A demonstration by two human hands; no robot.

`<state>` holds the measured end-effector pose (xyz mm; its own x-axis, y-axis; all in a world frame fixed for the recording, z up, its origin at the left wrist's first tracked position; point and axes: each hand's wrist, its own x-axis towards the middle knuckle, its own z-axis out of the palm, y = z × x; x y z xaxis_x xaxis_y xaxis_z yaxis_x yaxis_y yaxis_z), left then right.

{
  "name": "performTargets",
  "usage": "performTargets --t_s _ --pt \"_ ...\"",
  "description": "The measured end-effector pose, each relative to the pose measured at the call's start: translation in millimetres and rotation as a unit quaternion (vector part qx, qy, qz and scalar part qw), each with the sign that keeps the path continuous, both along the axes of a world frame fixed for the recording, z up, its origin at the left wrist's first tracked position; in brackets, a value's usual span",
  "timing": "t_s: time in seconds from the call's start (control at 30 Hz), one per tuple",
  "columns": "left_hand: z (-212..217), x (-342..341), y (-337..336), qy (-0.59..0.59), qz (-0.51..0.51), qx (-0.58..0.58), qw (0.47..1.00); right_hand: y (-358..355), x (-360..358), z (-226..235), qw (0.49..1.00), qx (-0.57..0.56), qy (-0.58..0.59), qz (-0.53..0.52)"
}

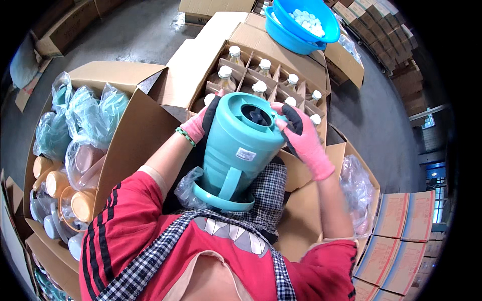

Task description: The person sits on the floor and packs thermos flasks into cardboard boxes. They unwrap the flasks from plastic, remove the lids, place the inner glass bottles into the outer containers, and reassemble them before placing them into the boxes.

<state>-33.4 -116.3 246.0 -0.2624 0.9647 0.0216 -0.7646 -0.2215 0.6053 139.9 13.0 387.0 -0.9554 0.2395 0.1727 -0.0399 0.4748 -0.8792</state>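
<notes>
A teal plastic jug (240, 150) with a handle and a white sticker rests upside-down against my lap, its open base facing away from me. My left hand (200, 123), in a pink and black glove with a green bracelet at the wrist, grips the jug's left side near the base. My right hand (301, 138), gloved the same way, holds the right rim of the base. A crumpled clear plastic bag (187, 188) lies under the jug's lid end.
A divided carton (236, 42) of white-capped glass inserts stands just beyond the jug. Stacked blue basins (301, 22) of white caps sit behind it. A large box (125, 135) of bagged teal and orange jugs is at my left. Sealed cartons (401, 241) are at the right.
</notes>
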Motion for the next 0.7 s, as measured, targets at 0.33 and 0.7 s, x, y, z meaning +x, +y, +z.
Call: performTargets --t_s 0.33,0.7 --pt "20 25 -12 0.079 -0.006 -0.049 0.996 -27 -39 46 0.795 0.497 -0.282 0.206" --pt "17 10 -22 0.125 0.004 0.037 0.991 -5 -73 69 0.547 0.613 0.035 0.569"
